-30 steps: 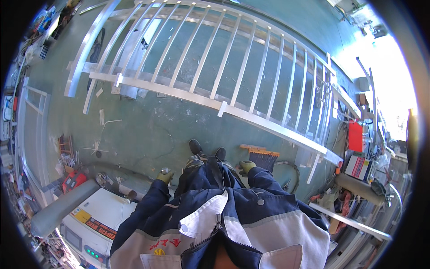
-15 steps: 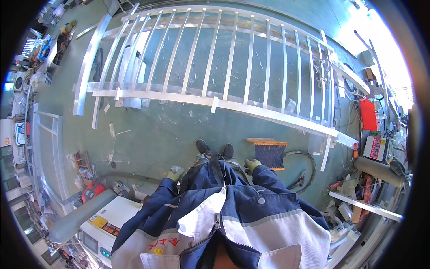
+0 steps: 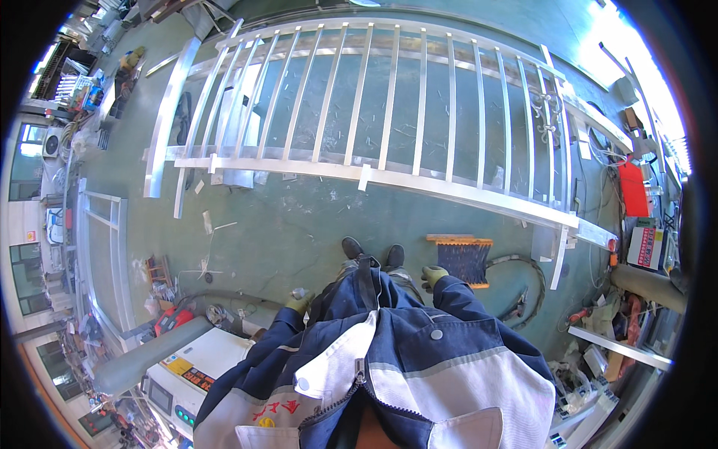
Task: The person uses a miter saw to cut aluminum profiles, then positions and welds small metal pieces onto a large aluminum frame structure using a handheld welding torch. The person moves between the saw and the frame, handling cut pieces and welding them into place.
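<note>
One gloved L. hand point(image 3: 301, 302) hangs low beside the wearer's L. leg, fingers closed on a small pale item point(image 3: 298, 292) that juts from the grip; its exact kind is too small to tell. R. hand point(image 3: 433, 277), in a like olive glove, hangs out from the R. leg w/ fingers curled; cannot tell whether it holds anything. Btwn the hands, two dark shoes point(image 3: 351, 247) stand on the green floor point(image 3: 269, 224). Just beyond R. hand, a small stool point(image 3: 464, 263) w/ orange wooden bars & dark webbing; a dark hose point(image 3: 542, 283) curves to its right. Ahead of the feet, well apart from both hands, a long silvery railing point(image 3: 390, 97) w/ many parallel slats spans most of the view; short tabs stick out along its near rail. To the left, approx. below L. hand in view: white machine point(image 3: 202, 352) w/ green lights, grey cylinder point(image 3: 153, 358) alongside, & red case point(image 3: 176, 320). Farther left, a pale metal frame point(image 3: 117, 247); far right, a red panel point(image 3: 633, 191).
</note>
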Tool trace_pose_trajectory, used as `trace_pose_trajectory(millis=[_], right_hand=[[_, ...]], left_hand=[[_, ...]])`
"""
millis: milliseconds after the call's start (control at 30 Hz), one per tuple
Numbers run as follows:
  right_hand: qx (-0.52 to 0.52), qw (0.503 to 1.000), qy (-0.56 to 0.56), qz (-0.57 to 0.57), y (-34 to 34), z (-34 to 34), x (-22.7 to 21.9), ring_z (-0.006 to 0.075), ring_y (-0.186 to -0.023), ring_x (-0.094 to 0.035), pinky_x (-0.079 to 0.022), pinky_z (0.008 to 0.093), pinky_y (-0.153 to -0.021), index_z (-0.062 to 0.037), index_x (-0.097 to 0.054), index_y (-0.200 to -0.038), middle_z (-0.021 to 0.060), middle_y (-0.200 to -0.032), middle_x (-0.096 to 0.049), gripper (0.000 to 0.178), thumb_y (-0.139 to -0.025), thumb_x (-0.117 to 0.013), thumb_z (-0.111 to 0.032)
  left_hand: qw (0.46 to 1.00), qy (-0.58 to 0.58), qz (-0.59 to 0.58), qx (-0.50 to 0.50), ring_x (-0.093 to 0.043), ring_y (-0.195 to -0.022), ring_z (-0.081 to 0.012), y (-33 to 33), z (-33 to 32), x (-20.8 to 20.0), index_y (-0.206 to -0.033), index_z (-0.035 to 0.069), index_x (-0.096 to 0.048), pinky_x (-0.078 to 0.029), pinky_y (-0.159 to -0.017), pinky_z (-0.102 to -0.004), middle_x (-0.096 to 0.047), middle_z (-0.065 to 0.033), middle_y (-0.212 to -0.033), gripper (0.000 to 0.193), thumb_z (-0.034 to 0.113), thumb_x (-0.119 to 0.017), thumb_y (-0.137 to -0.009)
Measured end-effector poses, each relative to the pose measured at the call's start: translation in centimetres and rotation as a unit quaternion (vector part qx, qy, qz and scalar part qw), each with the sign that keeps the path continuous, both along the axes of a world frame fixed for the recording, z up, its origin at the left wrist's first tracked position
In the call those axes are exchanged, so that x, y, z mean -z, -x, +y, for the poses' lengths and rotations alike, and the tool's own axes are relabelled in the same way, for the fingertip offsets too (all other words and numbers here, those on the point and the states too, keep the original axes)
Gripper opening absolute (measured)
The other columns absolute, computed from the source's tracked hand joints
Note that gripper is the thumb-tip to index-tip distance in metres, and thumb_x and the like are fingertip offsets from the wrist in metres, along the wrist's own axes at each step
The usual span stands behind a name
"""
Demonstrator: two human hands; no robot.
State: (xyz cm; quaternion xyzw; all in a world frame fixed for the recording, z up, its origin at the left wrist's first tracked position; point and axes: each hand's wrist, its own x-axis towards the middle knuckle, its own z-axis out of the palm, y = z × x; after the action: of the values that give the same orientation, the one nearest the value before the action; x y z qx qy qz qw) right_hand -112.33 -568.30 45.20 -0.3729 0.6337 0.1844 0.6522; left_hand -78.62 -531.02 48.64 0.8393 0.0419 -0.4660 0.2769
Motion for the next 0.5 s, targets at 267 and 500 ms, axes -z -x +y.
trace_pose_trajectory(millis=[267, 500], right_hand=[[-0.007, 1.000, 0.001, -0.007, 0.5, -0.5, -0.1, 0.0244, -0.074, -0.067, -0.053, 0.0405, -0.062, -0.0085, -0.060, -0.133, 0.0081, -0.107, -0.069, 0.046, -0.101, -0.058, -0.041], [0.012, 1.000, 0.003, 0.006, 2.6, -0.8, 0.5, 0.0215, -0.069, -0.065, -0.052, 0.0403, -0.063, -0.0121, -0.068, -0.116, 0.0057, -0.105, -0.069, 0.034, -0.097, -0.057, -0.037]], left_hand=[[0.979, -0.001, -0.015, 0.203, -0.068, -0.092, -0.0207, 0.5, 3.8, 5.4, -0.124, 0.001, -0.061, -0.054, -0.081, -0.0369, -0.071, -0.0107, -0.105, 0.064, 0.045, -0.080, -0.081], [0.943, -0.041, -0.053, 0.327, -0.068, -0.106, -0.0343, 2.2, 2.1, 5.7, -0.121, 0.013, -0.066, -0.053, -0.091, -0.0428, -0.071, -0.0152, -0.116, 0.039, 0.038, -0.056, -0.093]])
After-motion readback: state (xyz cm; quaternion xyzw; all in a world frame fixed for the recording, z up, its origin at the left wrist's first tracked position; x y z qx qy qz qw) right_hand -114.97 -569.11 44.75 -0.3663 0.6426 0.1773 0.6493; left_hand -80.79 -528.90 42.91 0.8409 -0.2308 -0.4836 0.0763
